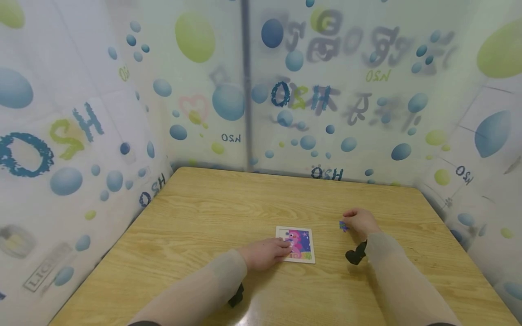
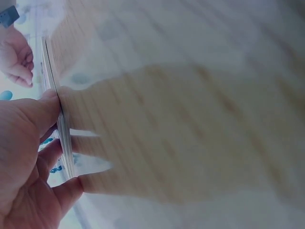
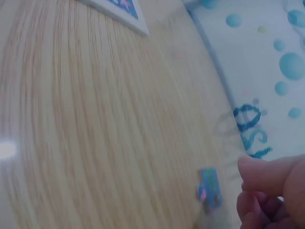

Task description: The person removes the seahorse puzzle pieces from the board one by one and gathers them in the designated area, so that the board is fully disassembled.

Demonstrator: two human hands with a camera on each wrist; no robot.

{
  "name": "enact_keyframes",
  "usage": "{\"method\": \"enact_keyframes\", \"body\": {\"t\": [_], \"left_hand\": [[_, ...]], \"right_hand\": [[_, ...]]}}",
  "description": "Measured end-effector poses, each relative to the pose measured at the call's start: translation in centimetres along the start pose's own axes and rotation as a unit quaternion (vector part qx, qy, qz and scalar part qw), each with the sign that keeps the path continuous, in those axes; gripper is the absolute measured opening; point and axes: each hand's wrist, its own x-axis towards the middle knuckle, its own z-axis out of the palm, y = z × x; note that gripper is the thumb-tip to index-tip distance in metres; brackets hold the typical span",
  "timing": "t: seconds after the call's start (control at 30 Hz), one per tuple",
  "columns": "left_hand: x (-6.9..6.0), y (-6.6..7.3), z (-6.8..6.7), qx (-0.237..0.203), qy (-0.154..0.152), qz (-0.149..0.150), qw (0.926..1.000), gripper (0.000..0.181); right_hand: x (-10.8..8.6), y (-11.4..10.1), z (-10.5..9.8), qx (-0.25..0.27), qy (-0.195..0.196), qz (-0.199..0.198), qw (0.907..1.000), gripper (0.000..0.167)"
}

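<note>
My left hand (image 1: 265,254) rests on the left part of a white-framed picture puzzle (image 1: 306,260) with a pink figure on purple. In the left wrist view the thumb and fingers of that hand (image 2: 28,157) touch the board (image 2: 66,138), seen edge-on. To the right of the board, my right hand (image 1: 360,222) is beside a small blue puzzle piece (image 1: 343,226). The right wrist view shows the piece (image 3: 210,187) left of the bent thumb and fingers (image 3: 269,188), with a narrow gap; nothing shows in their grasp.
The wooden table (image 1: 212,194) is bordered by patterned curtains (image 1: 195,99) at the back and sides. Black straps hang at both wrists. The board's corner (image 3: 138,26) shows at the top of the right wrist view.
</note>
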Motion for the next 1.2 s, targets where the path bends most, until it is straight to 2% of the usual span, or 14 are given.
{"method": "enact_keyframes", "body": {"t": [0.13,0.37,0.6,0.73,0.93,1.07,1.2], "left_hand": [[0.0,-0.1,0.0,0.0,-0.003,0.0,1.0,0.042],[0.1,-0.2,0.0,0.003,-0.004,0.002,1.0,0.041],[0.2,-0.2,0.1,0.0,-0.003,0.002,1.0,0.042],[0.3,-0.3,0.2,0.01,0.003,0.013,0.9999,0.041],[0.4,-0.5,0.3,0.034,0.015,0.039,0.9986,0.04],[0.4,-0.5,0.1,0.045,0.023,0.056,0.9971,0.039],[0.5,-0.6,0.2,0.042,0.024,0.059,0.997,0.039]], "right_hand": [[0.2,-1.4,0.7,-0.044,-0.005,-0.029,0.9986,0.029],[0.0,-4.1,3.6,-0.004,-0.009,-0.008,0.9999,0.026],[-0.2,-5.9,6.8,-0.028,-0.031,-0.03,0.9987,0.023],[-0.4,-6.8,8.9,-0.035,-0.054,-0.053,0.9965,0.02],[-0.7,-7.5,11.5,-0.055,-0.087,-0.105,0.9892,0.015],[-0.6,-7.4,12.6,-0.034,-0.095,-0.108,0.989,0.01],[-0.5,-7.3,13.0,-0.029,-0.096,-0.107,0.9892,0.008]]}}
